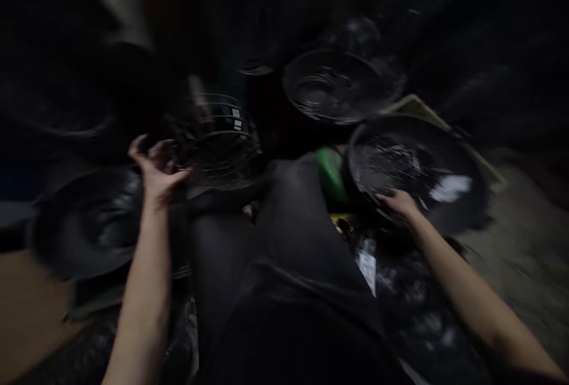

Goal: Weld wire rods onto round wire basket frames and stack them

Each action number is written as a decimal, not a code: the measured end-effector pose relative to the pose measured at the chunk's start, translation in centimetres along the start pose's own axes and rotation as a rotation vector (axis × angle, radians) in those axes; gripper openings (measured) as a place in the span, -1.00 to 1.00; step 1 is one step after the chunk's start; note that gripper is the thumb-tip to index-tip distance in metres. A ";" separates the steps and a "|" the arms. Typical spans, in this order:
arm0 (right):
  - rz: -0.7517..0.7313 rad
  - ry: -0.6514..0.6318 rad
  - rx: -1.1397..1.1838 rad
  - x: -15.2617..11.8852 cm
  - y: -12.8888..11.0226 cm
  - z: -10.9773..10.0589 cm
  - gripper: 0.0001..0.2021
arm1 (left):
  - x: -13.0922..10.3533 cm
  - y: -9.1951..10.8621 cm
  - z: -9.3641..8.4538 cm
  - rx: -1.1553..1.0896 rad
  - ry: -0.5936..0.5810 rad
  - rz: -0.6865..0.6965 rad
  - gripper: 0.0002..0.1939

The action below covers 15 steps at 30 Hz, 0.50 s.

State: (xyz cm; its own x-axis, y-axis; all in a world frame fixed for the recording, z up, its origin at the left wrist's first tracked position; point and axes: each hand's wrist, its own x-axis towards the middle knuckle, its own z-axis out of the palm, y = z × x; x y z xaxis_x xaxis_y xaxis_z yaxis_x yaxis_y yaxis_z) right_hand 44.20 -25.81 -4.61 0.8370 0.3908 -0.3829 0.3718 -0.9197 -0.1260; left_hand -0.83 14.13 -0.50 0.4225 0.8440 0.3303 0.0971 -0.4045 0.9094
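Observation:
My left hand [160, 165] is raised with its fingers spread and curved, beside a wire basket [222, 136] that has small white labels on it. I see nothing between those fingers. Over at the right, my right hand [398, 202] reaches to the near left part of a large dark basin [462, 207]. Dark, shiny small items [400, 159] and a white piece [450, 188] lie in this basin. The fingertips of that hand are dark and blurred, so what they touch cannot be made out.
A dark round basin [80, 231] stands at the left, another [338, 85] at the back. Something green [330, 172] sits beside my dark-clothed knee [293, 195]. Dark plastic bags [427, 314] lie at the lower right, near a white-blue label [367, 269].

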 end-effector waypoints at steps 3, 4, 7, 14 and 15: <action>0.011 0.127 0.084 0.0 -0.1 -1.7 -0.31 | -2.1 2.6 0.7 0.101 -0.018 0.086 0.13; 0.001 0.283 0.265 -0.3 -0.7 -2.4 -0.37 | -2.4 3.2 1.0 0.134 -0.027 0.121 0.10; -0.157 0.619 0.685 -3.6 -4.9 -3.6 -0.52 | -3.1 4.6 1.8 0.236 -0.062 0.212 0.06; -0.565 0.092 0.793 -11.5 -16.0 4.1 -0.47 | -3.7 6.4 3.3 0.343 -0.067 0.324 -0.12; -0.552 0.017 0.786 -11.7 -16.3 4.9 -0.47 | -3.8 6.6 3.3 0.367 -0.072 0.324 -0.14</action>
State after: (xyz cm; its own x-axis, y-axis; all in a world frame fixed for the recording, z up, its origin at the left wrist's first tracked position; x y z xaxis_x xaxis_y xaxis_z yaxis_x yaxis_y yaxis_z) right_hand 26.37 -15.54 -2.56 0.6325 0.7711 -0.0733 0.3453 -0.3654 -0.8645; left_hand 1.16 7.10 3.45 0.5437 0.6327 0.5514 0.2555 -0.7506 0.6093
